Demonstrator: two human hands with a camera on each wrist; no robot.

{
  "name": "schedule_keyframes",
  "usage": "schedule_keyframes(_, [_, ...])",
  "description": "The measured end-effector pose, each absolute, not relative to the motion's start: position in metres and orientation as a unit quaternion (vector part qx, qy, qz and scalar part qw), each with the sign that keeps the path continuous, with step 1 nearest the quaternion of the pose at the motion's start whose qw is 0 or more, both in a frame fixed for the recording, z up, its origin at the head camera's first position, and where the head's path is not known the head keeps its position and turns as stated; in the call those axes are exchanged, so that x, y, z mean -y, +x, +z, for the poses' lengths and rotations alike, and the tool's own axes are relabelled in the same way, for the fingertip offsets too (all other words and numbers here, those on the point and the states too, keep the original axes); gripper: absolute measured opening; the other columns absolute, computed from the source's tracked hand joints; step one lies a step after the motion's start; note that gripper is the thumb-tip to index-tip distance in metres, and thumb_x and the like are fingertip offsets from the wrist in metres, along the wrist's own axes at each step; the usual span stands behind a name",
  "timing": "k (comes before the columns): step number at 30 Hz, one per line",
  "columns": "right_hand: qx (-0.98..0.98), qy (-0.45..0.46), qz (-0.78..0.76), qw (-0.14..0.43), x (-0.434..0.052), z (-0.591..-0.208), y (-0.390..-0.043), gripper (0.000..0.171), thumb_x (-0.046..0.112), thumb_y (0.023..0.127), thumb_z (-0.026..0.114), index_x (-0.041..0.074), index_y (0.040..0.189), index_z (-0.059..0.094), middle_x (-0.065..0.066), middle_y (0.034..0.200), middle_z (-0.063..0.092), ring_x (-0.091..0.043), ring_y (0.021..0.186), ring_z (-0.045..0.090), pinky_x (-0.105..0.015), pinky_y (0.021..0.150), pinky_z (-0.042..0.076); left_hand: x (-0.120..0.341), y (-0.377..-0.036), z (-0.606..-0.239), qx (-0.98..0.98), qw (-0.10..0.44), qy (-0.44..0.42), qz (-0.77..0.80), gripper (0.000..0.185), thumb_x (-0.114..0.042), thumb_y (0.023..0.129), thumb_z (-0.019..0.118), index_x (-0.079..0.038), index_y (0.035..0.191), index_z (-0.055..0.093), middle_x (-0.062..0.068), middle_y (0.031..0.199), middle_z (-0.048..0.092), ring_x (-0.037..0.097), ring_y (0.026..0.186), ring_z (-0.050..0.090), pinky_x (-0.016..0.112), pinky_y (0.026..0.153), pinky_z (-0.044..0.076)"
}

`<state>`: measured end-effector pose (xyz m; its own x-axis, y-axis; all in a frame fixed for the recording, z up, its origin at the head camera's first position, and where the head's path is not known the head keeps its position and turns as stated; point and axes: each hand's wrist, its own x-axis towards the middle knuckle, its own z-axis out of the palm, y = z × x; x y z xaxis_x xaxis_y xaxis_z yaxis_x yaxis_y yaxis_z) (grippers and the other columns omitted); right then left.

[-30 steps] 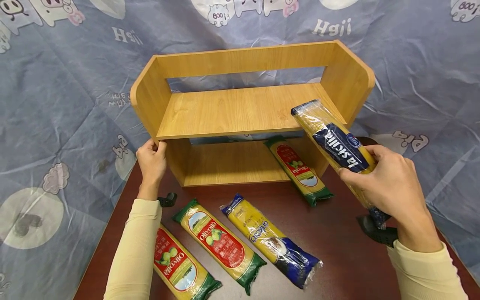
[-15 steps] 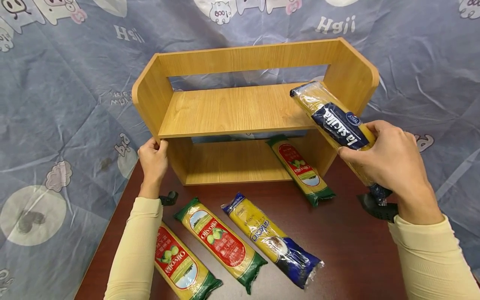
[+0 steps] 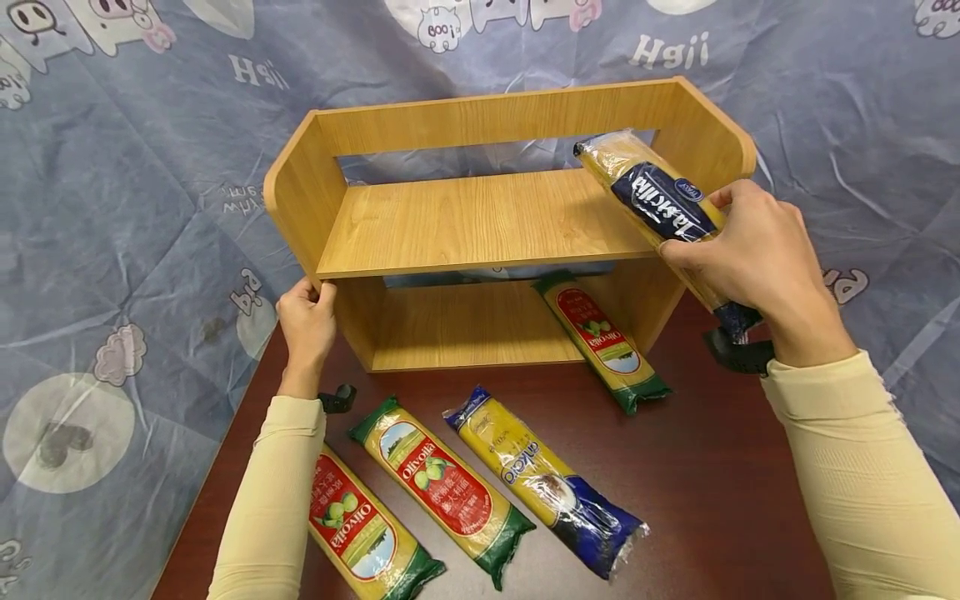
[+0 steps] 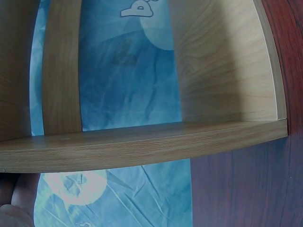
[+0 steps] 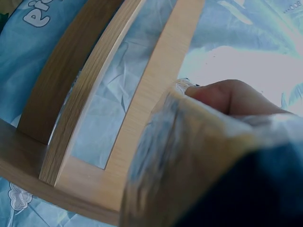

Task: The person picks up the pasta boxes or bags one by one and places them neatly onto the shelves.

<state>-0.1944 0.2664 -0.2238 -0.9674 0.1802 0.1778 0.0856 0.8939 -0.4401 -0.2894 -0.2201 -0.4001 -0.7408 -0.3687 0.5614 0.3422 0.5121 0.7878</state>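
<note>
My right hand grips a pack of spaghetti with a dark blue "la sicilia" label. The pack is tilted, its far end over the right part of the upper shelf board. In the right wrist view, the clear wrapper of the spaghetti pack fills the lower middle, with a finger against it. My left hand holds the left side panel of the wooden shelf, just below the upper board. Only a bit of the left hand shows in the left wrist view.
A green-ended Olivoila spaghetti pack lies at the lower shelf's right, sticking out over the front edge. On the dark red table lie two more Olivoila packs and a blue-yellow Ankara pack. A printed cloth hangs behind.
My right hand has raised the la sicilia spaghetti pack and brought it forward, so its far end is now over the upper board. The left hand keeps its grip on the side panel.
</note>
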Motion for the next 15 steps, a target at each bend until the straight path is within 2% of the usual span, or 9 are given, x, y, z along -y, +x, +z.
schedule_keyframes(4, [0.968, -0.069, 0.22, 0.095, -0.263, -0.221, -0.203, 0.088, 0.049, 0.08, 0.075, -0.006, 0.142, 0.045, -0.03, 0.119, 0.056, -0.045, 0.103, 0.052, -0.05, 0.076, 0.041, 0.219, -0.289, -0.4, 0.793, 0.357, -0.001, -0.494, 0.017, -0.006, 0.09, 0.059, 0.0, 0.077, 0.068, 0.0, 0.057, 0.053, 0.008, 0.049, 0.044, 0.02, 0.043, 0.029])
schedule_keyframes(8, [0.972, -0.061, 0.204, 0.1, -0.261, -0.215, -0.21, 0.082, 0.047, 0.078, 0.076, -0.007, 0.134, 0.05, -0.03, 0.113, 0.057, -0.044, 0.1, 0.052, -0.05, 0.074, 0.042, 0.218, -0.289, -0.4, 0.792, 0.349, -0.005, -0.501, 0.017, -0.007, 0.091, 0.06, 0.001, 0.083, 0.071, 0.003, 0.062, 0.059, 0.008, 0.052, 0.048, 0.019, 0.044, 0.032])
schedule_keyframes(11, [0.974, -0.055, 0.193, 0.101, -0.26, -0.21, -0.217, 0.074, 0.045, 0.078, 0.076, -0.007, 0.127, 0.055, -0.027, 0.107, 0.059, -0.043, 0.096, 0.052, -0.047, 0.07, 0.041, 0.218, -0.29, -0.4, 0.792, 0.348, -0.001, -0.503, 0.017, -0.007, 0.091, 0.06, 0.001, 0.081, 0.07, 0.003, 0.06, 0.056, 0.009, 0.051, 0.046, 0.02, 0.043, 0.03])
schedule_keyframes(15, [0.976, -0.053, 0.195, 0.084, -0.257, -0.204, -0.227, 0.075, 0.044, 0.079, 0.076, -0.006, 0.13, 0.055, -0.025, 0.108, 0.06, -0.041, 0.099, 0.051, -0.046, 0.071, 0.04, 0.22, -0.289, -0.4, 0.788, 0.357, 0.002, -0.501, 0.018, -0.005, 0.091, 0.06, 0.0, 0.075, 0.067, 0.0, 0.056, 0.05, 0.006, 0.048, 0.042, 0.019, 0.042, 0.026])
